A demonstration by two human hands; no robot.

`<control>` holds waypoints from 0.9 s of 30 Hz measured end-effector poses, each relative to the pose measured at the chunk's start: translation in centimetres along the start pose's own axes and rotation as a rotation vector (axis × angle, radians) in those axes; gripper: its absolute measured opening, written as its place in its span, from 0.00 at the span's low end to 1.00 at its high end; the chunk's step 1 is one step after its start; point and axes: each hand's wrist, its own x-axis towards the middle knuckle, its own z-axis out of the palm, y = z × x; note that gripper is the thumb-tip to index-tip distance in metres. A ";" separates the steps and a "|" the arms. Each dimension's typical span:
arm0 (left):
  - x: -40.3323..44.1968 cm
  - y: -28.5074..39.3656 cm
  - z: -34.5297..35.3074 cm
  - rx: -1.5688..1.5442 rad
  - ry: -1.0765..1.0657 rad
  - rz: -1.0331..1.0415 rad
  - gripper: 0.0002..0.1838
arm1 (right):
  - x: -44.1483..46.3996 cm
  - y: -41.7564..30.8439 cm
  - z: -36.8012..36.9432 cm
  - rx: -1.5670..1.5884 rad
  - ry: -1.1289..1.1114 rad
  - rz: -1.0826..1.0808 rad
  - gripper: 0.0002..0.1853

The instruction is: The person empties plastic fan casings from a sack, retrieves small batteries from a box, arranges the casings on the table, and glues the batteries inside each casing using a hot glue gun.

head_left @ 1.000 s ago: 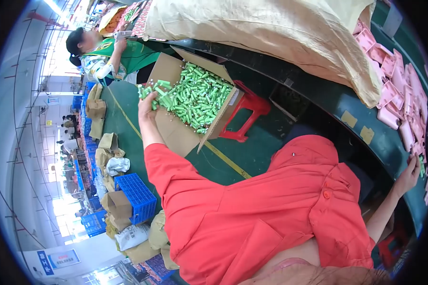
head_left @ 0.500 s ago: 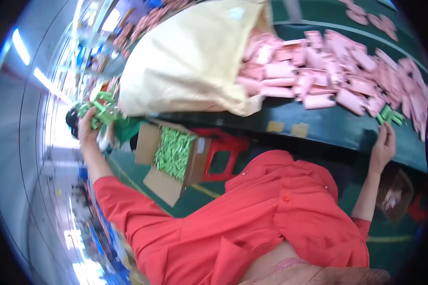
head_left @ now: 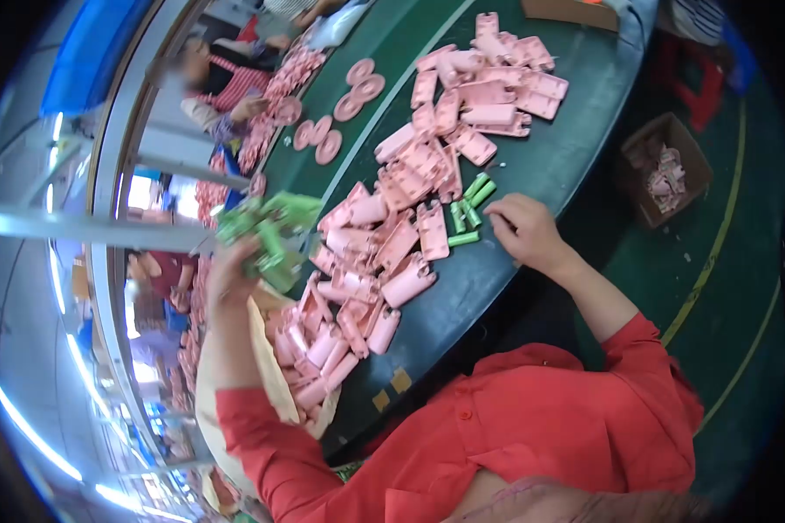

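Several green cylindrical pieces (head_left: 275,235) are bunched in my left hand (head_left: 235,270), raised over the left part of the table and blurred. My right hand (head_left: 528,231) is at the table's near edge with fingers curled; whether it holds anything is hidden. Just left of its fingertips lie several loose green pieces (head_left: 469,207) on the dark green table (head_left: 449,301). Pink plastic housings (head_left: 406,174) are heaped along the table. More pink parts spill from the mouth of a tan sack (head_left: 214,383), partly behind my left arm.
Round pink parts (head_left: 327,144) lie beyond a pale line on the table. Co-workers sit across at the upper left. A cardboard box (head_left: 663,170) with pink scraps stands on the floor at right, near a red stool (head_left: 702,87). A metal bar (head_left: 87,228) crosses the left.
The view has swung from the open box of green pieces to the table. My left hand has carried its green bunch from that box to above the table. My right hand remains beside the loose green pieces.
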 end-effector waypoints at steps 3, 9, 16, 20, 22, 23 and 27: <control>9.1 -0.6 8.9 0.098 -0.169 -0.145 0.28 | 0.1 0.2 -0.2 -0.036 -0.008 -0.046 0.03; 20.5 -1.4 20.9 0.112 -0.265 -0.169 0.16 | 0.2 0.5 -0.3 -0.014 0.011 -0.013 0.04; 24.3 -2.5 23.4 0.223 -0.251 -0.041 0.16 | 0.2 0.3 -0.4 -0.006 0.009 0.005 0.05; 23.3 -1.9 22.3 0.242 -0.196 -0.001 0.19 | 0.1 0.5 -0.3 -0.003 0.027 0.002 0.04; 21.8 -1.4 21.1 0.234 -0.223 0.007 0.20 | 0.0 0.6 -0.2 -0.007 0.029 -0.004 0.04; 21.7 -1.4 19.7 0.249 -0.273 -0.026 0.20 | 0.0 0.5 -0.2 -0.001 0.027 -0.005 0.04; 18.4 -0.9 16.1 0.315 -0.274 -0.114 0.22 | 0.2 0.1 -0.1 -0.020 0.031 0.010 0.03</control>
